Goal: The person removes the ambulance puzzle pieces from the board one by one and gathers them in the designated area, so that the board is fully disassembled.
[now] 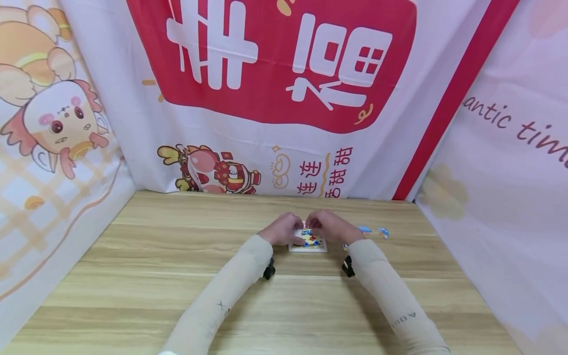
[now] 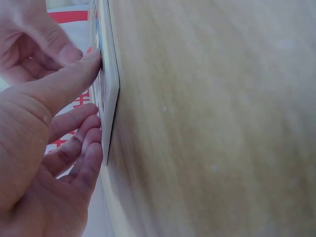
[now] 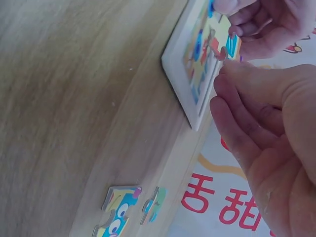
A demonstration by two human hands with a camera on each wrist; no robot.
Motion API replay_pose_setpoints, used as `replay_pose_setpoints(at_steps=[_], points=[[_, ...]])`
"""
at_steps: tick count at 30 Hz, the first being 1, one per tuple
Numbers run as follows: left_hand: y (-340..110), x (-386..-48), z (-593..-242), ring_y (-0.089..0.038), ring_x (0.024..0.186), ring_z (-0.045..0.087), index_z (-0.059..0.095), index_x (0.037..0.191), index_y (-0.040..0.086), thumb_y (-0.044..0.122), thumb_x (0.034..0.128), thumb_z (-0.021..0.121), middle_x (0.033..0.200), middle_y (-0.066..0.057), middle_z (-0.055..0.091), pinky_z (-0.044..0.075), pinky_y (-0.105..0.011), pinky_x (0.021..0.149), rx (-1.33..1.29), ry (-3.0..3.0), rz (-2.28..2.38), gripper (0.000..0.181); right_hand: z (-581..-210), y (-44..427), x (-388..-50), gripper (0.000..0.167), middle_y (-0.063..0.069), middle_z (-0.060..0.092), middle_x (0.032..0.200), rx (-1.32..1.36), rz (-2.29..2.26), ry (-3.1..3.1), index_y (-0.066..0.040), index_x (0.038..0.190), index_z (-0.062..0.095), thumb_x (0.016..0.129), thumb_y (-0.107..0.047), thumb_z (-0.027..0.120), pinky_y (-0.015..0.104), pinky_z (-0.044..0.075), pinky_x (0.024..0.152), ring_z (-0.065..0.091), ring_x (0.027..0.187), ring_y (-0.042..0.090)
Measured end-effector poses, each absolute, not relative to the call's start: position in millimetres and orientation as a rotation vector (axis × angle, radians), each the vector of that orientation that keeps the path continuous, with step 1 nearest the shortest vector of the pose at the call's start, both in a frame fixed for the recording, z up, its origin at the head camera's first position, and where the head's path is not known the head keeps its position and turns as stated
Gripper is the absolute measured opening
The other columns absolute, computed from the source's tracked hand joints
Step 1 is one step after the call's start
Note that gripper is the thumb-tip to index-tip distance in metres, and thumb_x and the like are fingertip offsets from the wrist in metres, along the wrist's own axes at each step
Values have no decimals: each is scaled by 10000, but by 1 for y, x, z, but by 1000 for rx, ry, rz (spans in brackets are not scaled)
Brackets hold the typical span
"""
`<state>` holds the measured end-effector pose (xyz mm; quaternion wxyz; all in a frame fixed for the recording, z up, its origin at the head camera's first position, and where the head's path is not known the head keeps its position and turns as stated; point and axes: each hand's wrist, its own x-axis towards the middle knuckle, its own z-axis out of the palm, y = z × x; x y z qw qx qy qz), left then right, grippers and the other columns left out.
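The right hand [image 1: 332, 225] pinches a jigsaw piece [image 3: 232, 45] over the puzzle board [image 1: 308, 250] on the table [image 1: 301, 305]; the left hand's [image 1: 283, 230] grip holds that board, thumb on its face; loose jigsaw pieces [image 1: 383, 232] lie to the right

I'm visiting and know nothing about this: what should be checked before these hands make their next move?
1. White-rimmed, flat rectangular puzzle board lying flat on the wood-grain table: ok.
2. Left hand steadying the board: ok, its thumb rests on it.
3. Right hand holding the thin teal-and-yellow jigsaw piece: ok, pinched at the fingertips.
4. That piece seated flat: not ok, it is tilted above the board.
5. Its shape matching the gap: cannot tell, fingers hide the spot.
6. Loose blue-and-yellow jigsaw piece with cartoon eyes off the board: ok.
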<state>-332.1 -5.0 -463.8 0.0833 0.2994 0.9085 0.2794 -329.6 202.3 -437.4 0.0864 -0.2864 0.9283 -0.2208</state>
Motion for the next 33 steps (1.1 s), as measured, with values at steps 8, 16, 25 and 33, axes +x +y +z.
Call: replay_pose_setpoints(at_steps=[8, 16, 25, 33], points=[[-6, -333, -465, -275, 1158, 653, 723, 1219, -6, 238, 865, 889, 1225, -141, 737, 540, -411, 1072, 893, 2722, 834, 461, -437, 205, -327, 64, 34, 741, 985, -835, -799, 2765, -74, 1052, 711, 1010, -36, 682, 275, 613, 855, 681, 911, 109], [-5, -333, -466, -267, 1139, 650, 719, 1224, -13, 241, 859, 893, 1216, -139, 728, 536, -412, 1075, 882, 2730, 827, 477, -431, 218, -324, 56, 19, 720, 972, -749, -916, 2789, -108, 1035, 699, 1015, -59, 679, 288, 592, 838, 671, 914, 150], [-4, -331, -465, -252, 1152, 637, 711, 1260, 16, 268, 877, 879, 1233, -117, 705, 528, -411, 1086, 849, 2715, 822, 488, -426, 268, -313, 57, 24, 719, 960, -702, -884, 2834, -55, 1049, 693, 1016, -102, 688, 312, 575, 862, 653, 910, 133], [-4, -331, -464, -261, 1160, 643, 709, 1262, 6, 248, 883, 875, 1238, -128, 710, 528, -413, 1091, 839, 2715, 833, 480, -416, 328, -298, 42, 76, 717, 946, -593, -875, 2850, -36, 1037, 690, 1021, -67, 667, 268, 561, 801, 650, 900, 186]])
